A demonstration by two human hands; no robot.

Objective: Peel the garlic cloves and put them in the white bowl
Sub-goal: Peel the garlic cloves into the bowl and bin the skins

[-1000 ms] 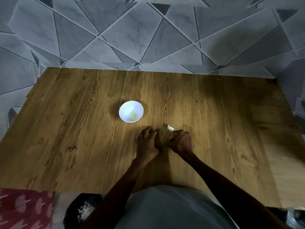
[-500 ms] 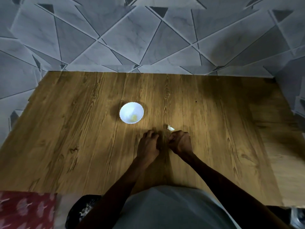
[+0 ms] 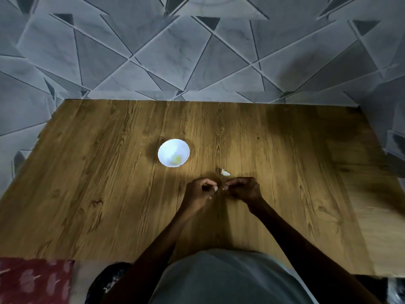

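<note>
A small white bowl (image 3: 169,150) stands on the wooden table (image 3: 109,194), with a yellowish peeled clove (image 3: 177,159) inside it. One white garlic clove (image 3: 225,172) lies on the table just beyond my hands. My left hand (image 3: 200,190) and my right hand (image 3: 244,189) are curled close together a little in front of the bowl, fingertips nearly meeting. A tiny pale bit (image 3: 223,188), probably garlic or its skin, shows at the fingertips of my right hand. What my left fingers pinch is too small to tell.
The table ends at a grey tiled wall (image 3: 197,62) behind. A red patterned cloth (image 3: 35,281) and a dark object (image 3: 109,279) lie below the table's near edge at the left. A lighter wooden surface (image 3: 377,227) adjoins at the right.
My left hand has gone from flat fingers on the table to a curled pinch, drawn toward my right hand. The loose clove and the bowl have stayed put.
</note>
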